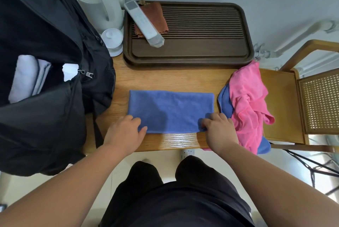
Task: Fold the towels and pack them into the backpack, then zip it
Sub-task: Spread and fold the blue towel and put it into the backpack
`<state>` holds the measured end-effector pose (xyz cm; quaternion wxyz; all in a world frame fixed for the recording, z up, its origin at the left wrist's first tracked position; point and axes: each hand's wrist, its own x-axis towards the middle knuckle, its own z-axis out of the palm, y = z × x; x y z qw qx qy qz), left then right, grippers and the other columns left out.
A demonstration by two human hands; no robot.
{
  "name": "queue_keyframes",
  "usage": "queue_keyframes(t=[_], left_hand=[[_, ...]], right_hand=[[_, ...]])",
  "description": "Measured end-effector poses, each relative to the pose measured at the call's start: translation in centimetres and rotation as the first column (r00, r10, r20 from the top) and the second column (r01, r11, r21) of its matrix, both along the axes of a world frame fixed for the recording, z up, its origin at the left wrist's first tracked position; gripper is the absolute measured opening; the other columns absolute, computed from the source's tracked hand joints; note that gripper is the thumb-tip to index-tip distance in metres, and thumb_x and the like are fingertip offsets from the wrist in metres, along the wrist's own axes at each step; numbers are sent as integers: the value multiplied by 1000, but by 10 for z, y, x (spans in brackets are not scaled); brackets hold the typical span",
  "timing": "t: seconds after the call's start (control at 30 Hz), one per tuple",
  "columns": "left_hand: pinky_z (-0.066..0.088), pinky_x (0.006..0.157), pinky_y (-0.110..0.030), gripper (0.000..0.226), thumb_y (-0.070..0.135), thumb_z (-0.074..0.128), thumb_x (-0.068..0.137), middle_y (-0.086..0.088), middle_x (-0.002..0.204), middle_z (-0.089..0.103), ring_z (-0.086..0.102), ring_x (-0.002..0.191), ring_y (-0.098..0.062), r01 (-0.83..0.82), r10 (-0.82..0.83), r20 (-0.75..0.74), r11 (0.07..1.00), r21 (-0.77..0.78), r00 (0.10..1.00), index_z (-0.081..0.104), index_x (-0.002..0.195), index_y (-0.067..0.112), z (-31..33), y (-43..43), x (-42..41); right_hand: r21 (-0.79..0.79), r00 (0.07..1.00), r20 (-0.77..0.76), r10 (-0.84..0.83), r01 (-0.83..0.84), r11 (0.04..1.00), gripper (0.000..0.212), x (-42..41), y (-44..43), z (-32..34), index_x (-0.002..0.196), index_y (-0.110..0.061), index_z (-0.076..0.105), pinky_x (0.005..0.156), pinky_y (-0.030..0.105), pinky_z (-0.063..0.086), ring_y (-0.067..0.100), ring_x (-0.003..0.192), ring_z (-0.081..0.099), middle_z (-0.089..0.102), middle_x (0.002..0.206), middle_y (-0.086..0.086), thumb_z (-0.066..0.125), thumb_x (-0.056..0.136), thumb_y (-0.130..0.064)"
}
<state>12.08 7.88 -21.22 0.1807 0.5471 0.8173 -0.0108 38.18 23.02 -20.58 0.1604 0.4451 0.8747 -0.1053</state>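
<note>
Pinching the blue towel's (170, 111) two near corners, left hand (126, 131) at lower left and right hand (218, 129) at lower right, we hold it flat mid-frame on the counter (174, 140), its long axis left-to-right, the open backpack (45, 116) at frame left nearer our left hand.

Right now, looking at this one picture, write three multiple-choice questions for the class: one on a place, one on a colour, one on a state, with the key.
1. Where is the pink towel relative to the flat blue towel? A. To its right B. To its left C. Under it
2. What colour is the cloth on the tray? A. Green B. Brown C. Yellow
3. The backpack is: A. Zipped shut B. Open, holding pale towels C. Flattened, empty
Key: 1 A, it is heaped at the table's right end; 2 B, it looks rust-brown; 3 B, its mouth gapes.
</note>
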Motion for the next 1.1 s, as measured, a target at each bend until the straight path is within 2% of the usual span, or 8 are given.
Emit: queue_keyframes(t=[0.13,0.2,0.27,0.4,0.63,0.93,1.03,1.1], left_hand=[[47,87,-40,35,44,49,97,-3,115,58,53,107,-25,-24,27,-31,995,101,999,60,121,20,7,23,5],[39,108,-44,52,44,45,99,-7,145,46,42,133,-28,-19,20,-19,998,64,1000,45,144,20,6,37,11],[19,122,-50,65,47,36,102,-8,166,16,15,152,-29,0,0,-8,1000,5,1000,19,158,20,0,50,18],[-1,124,-54,75,58,20,101,-4,166,-20,-17,153,-27,18,-18,1,994,-108,1000,-12,158,21,-19,64,24],[-7,120,-60,84,72,14,93,-1,158,-40,-33,147,-22,-68,68,-8,980,-189,998,-28,151,28,-45,49,22],[-7,120,-59,81,69,20,94,-2,164,-25,-23,151,-24,-19,19,3,991,-131,1000,-12,157,30,-43,47,14],[17,119,-54,73,53,48,96,-9,166,15,17,150,-34,-252,250,33,962,103,968,22,157,23,-31,46,9],[34,110,-52,74,45,61,91,-12,157,32,34,138,-36,-522,513,95,843,131,853,31,152,16,-24,50,6]], right_hand=[[47,981,-196,-8,18,999,40,-15,0,6,101,-21,69,81,44,42,31,96,55,60,103,2,49,74,-43],[-3,971,-239,-25,25,1000,58,-37,1,10,128,-20,61,97,49,40,33,117,52,57,128,5,37,85,-50],[-89,980,-197,-24,6,996,71,-61,4,8,154,-23,32,118,50,23,33,147,26,30,160,8,23,94,-58],[-185,999,-25,36,-40,982,80,-84,8,-19,158,-25,-12,121,57,-11,31,149,-27,-26,164,5,11,96,-69],[-61,991,7,134,-133,989,88,-58,27,-53,158,-23,-15,118,63,-12,34,149,-28,-28,163,10,11,93,-77],[-51,989,16,150,-149,987,91,-56,27,-57,159,-22,-8,118,66,-7,36,150,-22,-21,164,14,9,91,-80],[-36,996,40,86,-85,996,87,-69,19,-45,158,-23,-16,115,67,-12,36,147,-31,-27,163,10,5,93,-77],[-34,997,0,77,-77,996,86,-85,8,-36,156,-20,-17,115,66,-15,36,146,-33,-27,163,9,7,94,-74]])
